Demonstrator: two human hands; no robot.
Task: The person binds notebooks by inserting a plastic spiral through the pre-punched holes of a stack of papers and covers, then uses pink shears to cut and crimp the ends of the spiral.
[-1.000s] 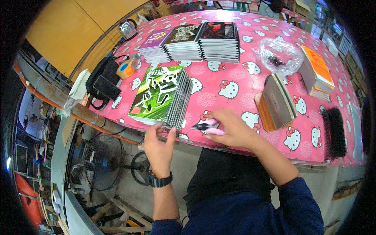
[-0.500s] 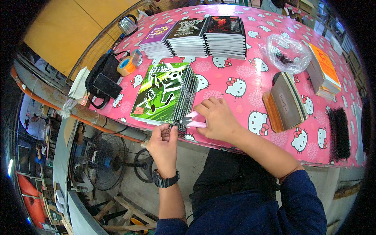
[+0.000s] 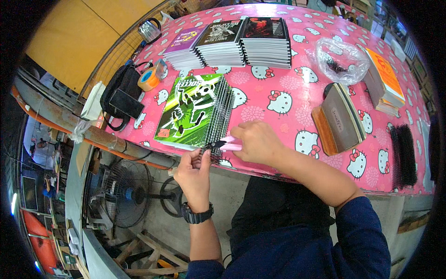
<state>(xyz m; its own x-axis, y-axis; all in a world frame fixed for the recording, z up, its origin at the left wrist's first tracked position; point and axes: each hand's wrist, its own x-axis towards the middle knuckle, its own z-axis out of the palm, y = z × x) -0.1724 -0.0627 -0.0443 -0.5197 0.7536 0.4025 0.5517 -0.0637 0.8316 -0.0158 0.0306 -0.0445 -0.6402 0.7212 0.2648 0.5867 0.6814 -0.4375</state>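
Observation:
A stack of spiral-bound notebooks with a green soccer cover (image 3: 183, 116) lies at the table's near edge, black coils along its right side. My right hand (image 3: 261, 143) is closed around pink-handled cutting pliers (image 3: 228, 144). Their dark jaws are at the coil ends by the stack's near right corner. Just left of the jaws, my left hand (image 3: 194, 169) is closed, thumb and fingers pinching the black spiral coil ends (image 3: 204, 151). What exactly lies between the jaws is too small to make out.
Behind stand notebook stacks with purple (image 3: 186, 39), black-and-white (image 3: 220, 33) and black-and-red (image 3: 265, 29) covers. A black bag (image 3: 121, 93) and tape rolls (image 3: 149, 79) lie left. Rightward are a plastic bag (image 3: 341, 60), orange-covered books (image 3: 386, 76), a wooden block with boards (image 3: 337, 123) and black coils (image 3: 403, 156).
The pliers' handles have come closer together as my right hand's fingers curled in. My left hand has stayed at the coil ends.

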